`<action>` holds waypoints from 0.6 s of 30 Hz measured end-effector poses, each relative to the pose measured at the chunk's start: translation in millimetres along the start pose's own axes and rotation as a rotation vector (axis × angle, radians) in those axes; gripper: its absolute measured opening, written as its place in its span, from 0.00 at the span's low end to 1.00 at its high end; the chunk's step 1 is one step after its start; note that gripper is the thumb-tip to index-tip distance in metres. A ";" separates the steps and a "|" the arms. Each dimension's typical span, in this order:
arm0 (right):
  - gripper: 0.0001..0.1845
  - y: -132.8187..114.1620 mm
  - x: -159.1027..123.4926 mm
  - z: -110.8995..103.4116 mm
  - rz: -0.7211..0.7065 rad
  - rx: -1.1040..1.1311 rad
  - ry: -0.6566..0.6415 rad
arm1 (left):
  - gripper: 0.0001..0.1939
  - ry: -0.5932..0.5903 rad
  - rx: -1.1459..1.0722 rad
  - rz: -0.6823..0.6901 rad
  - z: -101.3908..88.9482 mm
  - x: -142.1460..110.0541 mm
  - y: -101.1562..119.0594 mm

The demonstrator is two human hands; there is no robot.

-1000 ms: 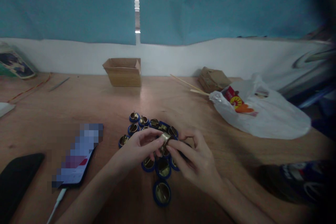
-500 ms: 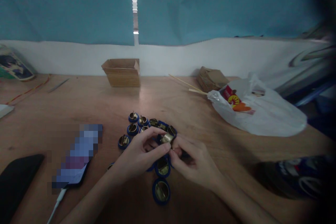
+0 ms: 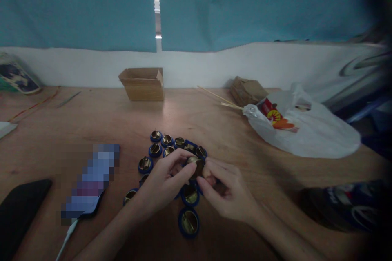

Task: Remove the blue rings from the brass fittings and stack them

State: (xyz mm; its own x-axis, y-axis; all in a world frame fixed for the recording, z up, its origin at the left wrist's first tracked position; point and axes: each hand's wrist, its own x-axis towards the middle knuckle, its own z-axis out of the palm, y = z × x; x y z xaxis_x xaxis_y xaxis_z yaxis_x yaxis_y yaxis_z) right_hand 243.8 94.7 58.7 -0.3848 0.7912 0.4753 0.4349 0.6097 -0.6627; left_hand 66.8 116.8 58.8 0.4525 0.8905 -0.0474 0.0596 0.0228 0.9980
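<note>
Between thumb and fingers, my left hand [image 3: 167,177] pinches a brass-coloured round badge back [image 3: 197,166], tilted up on its edge. Close against its right side, my right hand [image 3: 228,185] has its thumb and fingers closed; whatever they pinch is too small and dark to make out. Around and beneath both hands lie several round pin badges with blue rims and brass-coloured backs, one nearest me [image 3: 188,222] and one behind it [image 3: 190,194]. Others sit in a cluster beyond my left hand, such as a badge [image 3: 145,164] with its pin bar showing. My hands partly cover the pile.
A phone [image 3: 92,183] with a white cable lies left, beside a black flat object [image 3: 24,208]. An open cardboard box [image 3: 145,89] stands at the back. Rightward are a brown paper packet [image 3: 248,90], a white plastic bag [image 3: 321,134] and a dark bottle [image 3: 343,206].
The brass-coloured badge back has turned in my fingers, now showing a darker face. My left forearm has shifted slightly, uncovering more badges at the left. The right hand stays beside it.
</note>
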 end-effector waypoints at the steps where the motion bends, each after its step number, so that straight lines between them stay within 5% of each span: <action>1: 0.14 -0.7 0.1 -0.4 0.007 0.013 0.010 | 0.11 0.004 -0.007 0.002 -0.6 0.2 0.1; 10: 0.21 6.2 9.2 -21.4 0.326 -0.045 0.275 | 0.13 0.210 -0.025 -0.053 -4.3 4.7 8.9; 18: 0.16 23.2 12.0 -19.8 0.489 -0.080 0.312 | 0.15 0.267 0.066 -0.042 -6.2 5.3 4.2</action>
State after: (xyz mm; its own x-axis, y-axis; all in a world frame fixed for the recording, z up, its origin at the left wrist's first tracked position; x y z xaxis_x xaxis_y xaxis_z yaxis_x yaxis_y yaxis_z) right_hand 265.4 119.3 60.4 0.1290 0.9510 0.2809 0.5664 0.1618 -0.8081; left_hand 64.0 124.4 63.0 0.1989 0.9777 -0.0670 0.1355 0.0403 0.9900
